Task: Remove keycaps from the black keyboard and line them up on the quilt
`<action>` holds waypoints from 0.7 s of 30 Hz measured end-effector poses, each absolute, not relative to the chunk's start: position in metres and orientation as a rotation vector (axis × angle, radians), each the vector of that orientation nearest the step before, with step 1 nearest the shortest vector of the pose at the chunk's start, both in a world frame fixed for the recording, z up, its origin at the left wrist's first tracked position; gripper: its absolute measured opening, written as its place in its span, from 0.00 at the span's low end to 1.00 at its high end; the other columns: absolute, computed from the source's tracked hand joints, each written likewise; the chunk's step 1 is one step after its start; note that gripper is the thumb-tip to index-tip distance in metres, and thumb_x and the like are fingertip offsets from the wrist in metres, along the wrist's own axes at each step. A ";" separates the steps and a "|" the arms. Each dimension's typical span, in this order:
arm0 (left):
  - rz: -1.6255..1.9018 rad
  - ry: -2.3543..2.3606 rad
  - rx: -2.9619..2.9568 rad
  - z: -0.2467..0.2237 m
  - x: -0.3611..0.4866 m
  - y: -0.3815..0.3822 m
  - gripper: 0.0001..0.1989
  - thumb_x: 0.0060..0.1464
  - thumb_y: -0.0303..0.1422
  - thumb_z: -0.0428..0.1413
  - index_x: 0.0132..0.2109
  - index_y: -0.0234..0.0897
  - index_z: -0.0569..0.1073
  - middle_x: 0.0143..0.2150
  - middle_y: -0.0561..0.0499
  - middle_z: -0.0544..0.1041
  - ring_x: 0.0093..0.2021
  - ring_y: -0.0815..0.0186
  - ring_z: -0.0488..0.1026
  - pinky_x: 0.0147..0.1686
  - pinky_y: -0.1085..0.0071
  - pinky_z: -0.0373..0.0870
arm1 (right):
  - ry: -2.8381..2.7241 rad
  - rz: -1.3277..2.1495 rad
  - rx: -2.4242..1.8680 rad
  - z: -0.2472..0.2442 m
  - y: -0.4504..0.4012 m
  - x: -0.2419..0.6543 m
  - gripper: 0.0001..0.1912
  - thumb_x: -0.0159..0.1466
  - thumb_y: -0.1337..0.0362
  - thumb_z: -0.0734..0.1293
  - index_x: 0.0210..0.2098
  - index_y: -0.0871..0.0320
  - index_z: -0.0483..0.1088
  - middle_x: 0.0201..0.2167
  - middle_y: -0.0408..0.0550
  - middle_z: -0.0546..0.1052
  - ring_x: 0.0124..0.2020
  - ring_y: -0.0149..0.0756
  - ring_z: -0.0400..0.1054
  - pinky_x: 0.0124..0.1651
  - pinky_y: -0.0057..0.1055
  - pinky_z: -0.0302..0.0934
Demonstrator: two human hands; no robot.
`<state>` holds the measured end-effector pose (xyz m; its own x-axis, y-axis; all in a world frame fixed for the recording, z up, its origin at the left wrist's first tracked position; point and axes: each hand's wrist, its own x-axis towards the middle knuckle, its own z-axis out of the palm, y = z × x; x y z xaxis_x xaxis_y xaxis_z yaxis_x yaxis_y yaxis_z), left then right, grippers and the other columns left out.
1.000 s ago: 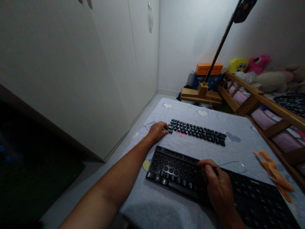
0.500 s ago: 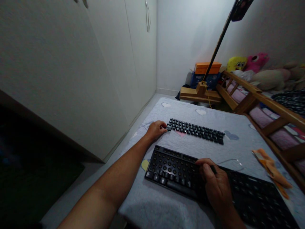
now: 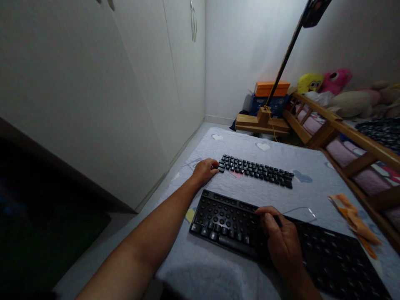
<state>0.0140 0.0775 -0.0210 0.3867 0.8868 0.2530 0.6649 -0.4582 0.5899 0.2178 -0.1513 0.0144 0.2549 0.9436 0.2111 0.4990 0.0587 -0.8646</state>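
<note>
My left hand [image 3: 204, 170] rests on the bedspread at the left end of rows of loose black keycaps [image 3: 256, 171]. Its thumb and fingers pinch around the end keycaps, and the fingertips are partly hidden. My right hand [image 3: 281, 237] is closed over the middle of a black keyboard [image 3: 229, 208], gripping what looks like a keycap puller. Only a bit of the dark handle shows, and a thin wire loop [image 3: 301, 208] sticks out past the hand. Bare switch stems fill the keyboard's upper left, while the bottom row there still has caps.
An orange cloth [image 3: 354, 218] lies right of the keyboard on the heart-patterned bedspread [image 3: 240, 146]. White cupboard doors [image 3: 140, 83] stand at left. A wooden bed rail [image 3: 356, 129] runs along the right. A pole on a wooden base [image 3: 262, 121] and boxes [image 3: 271, 89] stand behind.
Almost nothing differs. The view has shifted very slightly, and both hands keep their places at the keycaps and the keyboard.
</note>
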 end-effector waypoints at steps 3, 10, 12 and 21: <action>0.769 1.351 2.244 -0.021 0.014 0.077 0.11 0.49 0.29 0.61 0.42 0.38 0.78 0.38 0.51 0.79 0.38 0.66 0.74 0.41 0.71 0.70 | -1.381 0.589 -1.572 0.014 -0.151 0.218 0.19 0.67 0.52 0.56 0.35 0.58 0.71 0.17 0.38 0.61 0.19 0.31 0.57 0.23 0.28 0.50; 0.764 1.359 2.253 -0.021 0.013 0.076 0.11 0.48 0.30 0.61 0.42 0.38 0.77 0.38 0.50 0.79 0.38 0.65 0.74 0.40 0.71 0.69 | -1.395 0.573 -1.571 0.016 -0.152 0.217 0.19 0.67 0.53 0.56 0.34 0.57 0.71 0.18 0.39 0.63 0.20 0.31 0.58 0.23 0.27 0.51; 0.764 1.354 2.259 -0.021 0.013 0.076 0.11 0.49 0.30 0.61 0.42 0.38 0.77 0.38 0.51 0.78 0.37 0.66 0.74 0.40 0.71 0.69 | -1.396 0.565 -1.571 0.017 -0.152 0.217 0.18 0.67 0.53 0.56 0.34 0.58 0.71 0.18 0.40 0.63 0.20 0.31 0.59 0.23 0.27 0.51; 0.761 1.346 2.272 -0.021 0.013 0.075 0.09 0.49 0.30 0.60 0.40 0.38 0.78 0.37 0.51 0.77 0.36 0.66 0.73 0.38 0.72 0.68 | -1.400 0.562 -1.559 0.019 -0.151 0.215 0.18 0.67 0.53 0.57 0.34 0.58 0.72 0.17 0.39 0.63 0.18 0.30 0.58 0.22 0.27 0.51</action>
<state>0.0128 0.0751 -0.0212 0.3911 0.8850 0.2527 0.6726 -0.4622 0.5779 0.2152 -0.1514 0.0186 0.2438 0.9392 0.2417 0.5110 0.0874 -0.8551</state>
